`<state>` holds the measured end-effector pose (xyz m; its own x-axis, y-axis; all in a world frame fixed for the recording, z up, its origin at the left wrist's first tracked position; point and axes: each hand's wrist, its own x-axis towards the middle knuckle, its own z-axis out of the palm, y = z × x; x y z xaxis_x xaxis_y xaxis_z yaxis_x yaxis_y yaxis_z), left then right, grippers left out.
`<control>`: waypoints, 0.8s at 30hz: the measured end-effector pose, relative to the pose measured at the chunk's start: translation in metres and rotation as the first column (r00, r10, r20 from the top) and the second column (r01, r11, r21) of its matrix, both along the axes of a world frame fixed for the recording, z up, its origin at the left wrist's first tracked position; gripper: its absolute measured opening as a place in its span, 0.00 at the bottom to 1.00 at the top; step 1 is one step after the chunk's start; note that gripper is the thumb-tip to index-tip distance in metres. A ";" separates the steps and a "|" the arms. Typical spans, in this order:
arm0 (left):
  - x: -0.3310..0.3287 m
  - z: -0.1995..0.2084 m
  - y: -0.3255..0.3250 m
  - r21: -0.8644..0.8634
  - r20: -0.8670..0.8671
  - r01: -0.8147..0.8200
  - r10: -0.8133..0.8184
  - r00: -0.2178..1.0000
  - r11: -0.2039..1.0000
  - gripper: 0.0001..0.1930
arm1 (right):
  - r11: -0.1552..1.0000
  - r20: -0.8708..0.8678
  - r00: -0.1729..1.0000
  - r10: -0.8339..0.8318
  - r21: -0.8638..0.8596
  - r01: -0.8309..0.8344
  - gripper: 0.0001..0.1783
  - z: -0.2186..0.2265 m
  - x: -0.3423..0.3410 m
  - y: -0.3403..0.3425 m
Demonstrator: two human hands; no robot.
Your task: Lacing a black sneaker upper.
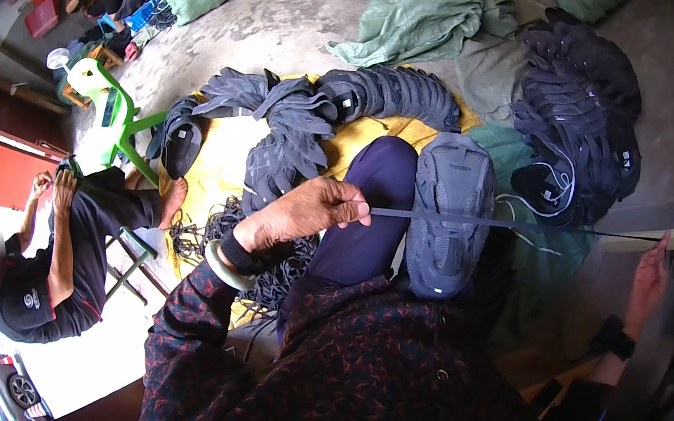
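A flat dark shoelace (520,224) is stretched taut across my lap. My left hand (303,213), with a pale bangle and a black cuff at the wrist, pinches one end between thumb and fingers. At the far right my right hand (648,280) is raised, its fingertips closed on the lace's other end. Beneath the lace, a dark grey sneaker (449,229) rests on my thigh beside my dark-trousered knee (384,168). Whether the lace passes through the sneaker's eyelets, I cannot tell.
Overlapping rows of dark shoes (389,91) curve over a yellow sheet (213,155); another pile (586,115) lies at right. Loose black laces (293,264) heap by my left forearm. At left a person (58,250) sits near a green chair (112,113). Green sacks (421,9) lie beyond.
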<state>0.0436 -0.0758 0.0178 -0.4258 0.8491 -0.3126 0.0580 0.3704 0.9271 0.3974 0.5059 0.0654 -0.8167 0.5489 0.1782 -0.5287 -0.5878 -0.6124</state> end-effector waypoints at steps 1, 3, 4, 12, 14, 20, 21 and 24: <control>-0.003 0.004 -0.001 0.011 0.042 -0.005 0.004 0.999 1.000 0.15 | 0.999 -0.015 0.999 -0.030 0.043 0.030 0.35 -0.001 0.014 0.018; -0.012 0.007 -0.003 0.017 0.080 0.002 -0.004 0.997 1.000 0.15 | 0.982 0.080 0.981 -0.175 0.084 0.168 0.34 -0.010 0.061 0.075; -0.016 0.005 -0.007 0.004 0.075 0.006 -0.006 0.997 1.000 0.15 | 0.952 0.171 0.939 -0.297 0.133 0.276 0.34 -0.009 0.061 0.078; -0.050 0.051 -0.025 -0.172 -0.083 0.111 -0.127 0.988 0.979 0.12 | 0.547 0.359 0.421 -0.833 0.649 0.528 0.26 -0.036 0.177 0.139; -0.041 0.078 -0.024 -0.228 -0.109 0.014 -0.040 0.993 0.974 0.13 | 0.570 0.434 0.383 -0.816 0.494 0.656 0.23 -0.065 0.170 0.155; -0.066 0.117 -0.055 -0.363 -0.134 -0.120 0.075 0.988 0.924 0.12 | 0.397 0.381 0.165 -0.910 0.681 0.615 0.21 -0.048 0.249 0.211; -0.062 0.124 -0.061 -0.376 -0.139 -0.163 0.119 0.983 0.912 0.11 | 0.409 0.397 0.168 -0.902 0.663 0.627 0.21 -0.064 0.241 0.211; -0.059 0.147 -0.071 -0.329 -0.170 -0.262 0.215 0.962 0.907 0.10 | 0.348 0.482 -0.041 -0.875 0.687 0.638 0.18 -0.079 0.264 0.212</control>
